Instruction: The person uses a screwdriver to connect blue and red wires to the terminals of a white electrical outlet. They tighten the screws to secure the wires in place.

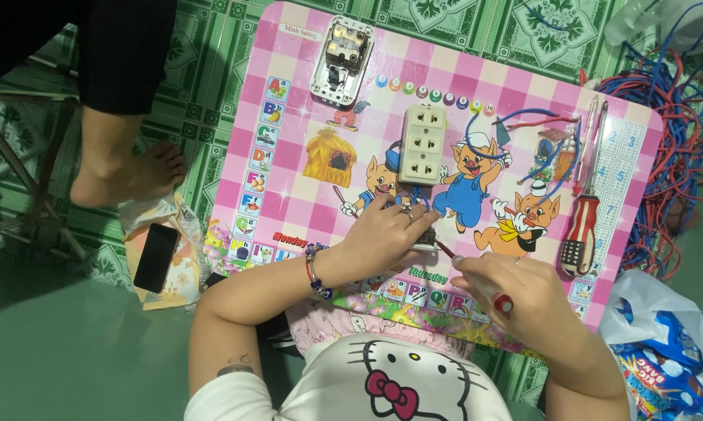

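Left hand (384, 228): fingers curled down over a small metal part (425, 244), pinning it to the board; one beaded bracelet (314, 270) on the wrist.
Right hand (515, 290): fingers closed round one small red-handled screwdriver (476, 281), its tip aimed toward 10 o'clock at the metal part.
Metal part: one, at the board's near edge around 6 o'clock, mostly hidden under the left fingers, so its kind is unclear.
Board (289, 140): one pink checked tray-table with cartoon pigs, lying on a green patterned floor.
Socket (422, 144): one cream block with three outlets, at the board's centre, just at 12 o'clock from the left hand.
Switch box (340, 58): one white, opened unit at the board's 11 o'clock corner.
Big screwdriver (584, 203): one, red and black handle, lying along the board's 3 o'clock edge, well apart from both hands.
Cut wires (550, 144): a few blue and red lengths on the board at 2 o'clock; count unclear.
Wire heap (671, 132): one tangle of red and blue off the board at 3 o'clock.
Phone (155, 256): one, dark, on the floor at 9 o'clock.
Bag (663, 366): one blue and white bag at 4 o'clock.
Foot (133, 175): one bare foot of another person at 10 o'clock.
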